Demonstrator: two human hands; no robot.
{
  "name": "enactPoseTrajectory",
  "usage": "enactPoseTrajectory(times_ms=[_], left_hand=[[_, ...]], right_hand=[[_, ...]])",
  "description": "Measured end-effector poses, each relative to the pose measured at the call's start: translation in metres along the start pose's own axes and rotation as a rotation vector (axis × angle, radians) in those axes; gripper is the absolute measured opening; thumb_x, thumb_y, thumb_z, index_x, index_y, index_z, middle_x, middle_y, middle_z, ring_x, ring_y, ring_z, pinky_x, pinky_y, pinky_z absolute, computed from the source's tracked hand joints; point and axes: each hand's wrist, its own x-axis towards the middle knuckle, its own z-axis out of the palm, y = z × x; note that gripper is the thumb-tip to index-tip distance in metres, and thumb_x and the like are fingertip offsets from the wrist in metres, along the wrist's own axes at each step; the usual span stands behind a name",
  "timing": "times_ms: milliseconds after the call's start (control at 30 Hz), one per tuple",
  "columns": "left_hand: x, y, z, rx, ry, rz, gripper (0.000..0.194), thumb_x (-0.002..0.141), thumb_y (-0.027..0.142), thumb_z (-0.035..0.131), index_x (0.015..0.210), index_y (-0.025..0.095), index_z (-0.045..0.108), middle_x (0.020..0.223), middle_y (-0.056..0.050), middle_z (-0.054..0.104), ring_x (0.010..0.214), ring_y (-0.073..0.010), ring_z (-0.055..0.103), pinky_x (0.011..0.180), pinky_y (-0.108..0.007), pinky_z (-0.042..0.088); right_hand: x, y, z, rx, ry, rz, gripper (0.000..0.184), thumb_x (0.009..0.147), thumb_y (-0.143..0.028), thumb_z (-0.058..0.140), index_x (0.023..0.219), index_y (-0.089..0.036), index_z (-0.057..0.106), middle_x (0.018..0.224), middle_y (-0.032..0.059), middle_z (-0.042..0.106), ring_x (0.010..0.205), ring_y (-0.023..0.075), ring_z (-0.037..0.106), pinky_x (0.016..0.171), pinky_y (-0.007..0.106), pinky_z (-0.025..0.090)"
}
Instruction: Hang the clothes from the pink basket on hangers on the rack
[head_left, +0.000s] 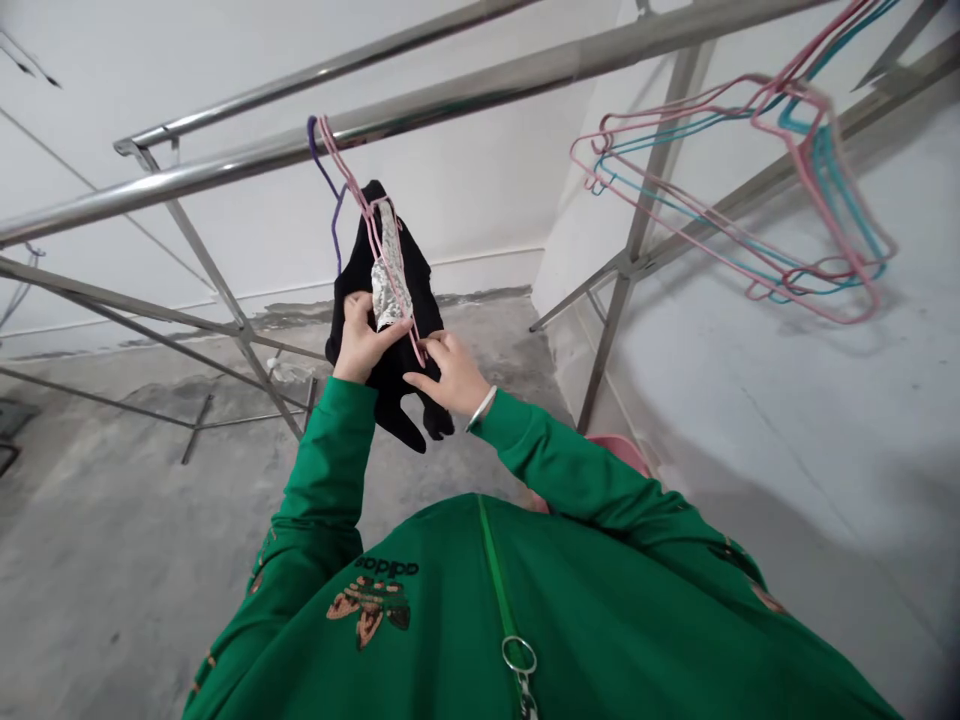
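A black garment [416, 250] hangs from a pink hanger [351, 180] hooked over the metal rail. Silvery patterned fabric [390, 275] shows along its middle, against the hanger's pink wire. My left hand [361, 338] is closed on the left side of the garment, its thumb lying across the lower end of the silvery part. On the other side, my right hand [452, 375] grips the black cloth by the hanger's lower end, thumb and fingers bent around it. The garment's lower ends dangle below both hands. A purple hanger [335, 225] hangs just left of the pink one.
The shiny metal rail [480, 95] crosses in front of me, with rack legs [217, 265] below. Several pink and blue wire hangers [810, 170] hang at the right. Behind my right sleeve, part of a pink basin [621, 452] shows on the concrete floor [150, 530].
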Motion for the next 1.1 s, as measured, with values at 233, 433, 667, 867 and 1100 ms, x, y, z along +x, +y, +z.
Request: enactPoseTrajectory(times_ms=[233,433,667,867,1100], left_hand=[[0.002,-0.004,-0.006,-0.141,-0.059,-0.088,0.057,0.06,0.049,0.078,0.098,0.019,0.047,0.092,-0.002,0.06,0.086,-0.0187,0.061,0.076,-0.03,0.05],[-0.047,0.01,-0.011,0.58,0.166,0.006,0.034,0.076,0.025,0.063,0.108,0.016,0.058,0.077,-0.007,0.059,0.084,-0.0261,0.061,0.083,-0.038,0.044],[-0.115,0.008,0.005,0.761,0.161,0.192,0.039,0.086,0.019,0.041,0.119,0.016,0.062,0.069,-0.009,0.056,0.072,-0.0234,0.057,0.084,-0.043,0.04],[-0.157,0.006,0.021,0.684,-0.184,0.265,0.038,0.077,0.014,0.046,0.109,0.019,0.067,0.065,-0.008,0.06,0.067,-0.0218,0.06,0.073,-0.039,0.046],[-0.161,0.023,0.018,0.114,-0.225,-0.201,0.025,0.07,0.02,0.057,0.093,0.02,0.066,0.092,-0.006,0.072,0.086,-0.0214,0.067,0.077,-0.035,0.054]], right_hand=[[-0.003,0.008,-0.015,0.033,0.055,-0.18,0.037,0.085,-0.052,0.057,0.069,-0.018,0.056,0.107,0.0098,0.055,0.102,0.0234,0.051,0.094,0.044,0.039],[0.001,0.016,-0.034,0.036,0.302,-0.168,0.037,0.096,-0.037,0.04,0.069,-0.019,0.056,0.088,0.0069,0.064,0.088,0.0193,0.055,0.085,0.039,0.042],[0.004,0.015,-0.034,-0.021,0.346,-0.119,0.041,0.098,-0.039,0.036,0.07,-0.019,0.058,0.085,0.0059,0.066,0.086,0.0193,0.056,0.084,0.04,0.039],[0.002,0.017,-0.033,-0.003,0.355,-0.131,0.04,0.097,-0.04,0.036,0.069,-0.02,0.056,0.084,0.0065,0.066,0.085,0.0195,0.057,0.085,0.041,0.04],[-0.006,0.038,-0.038,0.114,0.306,-0.109,0.052,0.088,-0.059,0.046,0.122,-0.019,0.051,0.127,0.014,0.053,0.121,0.0259,0.048,0.105,0.046,0.039]])
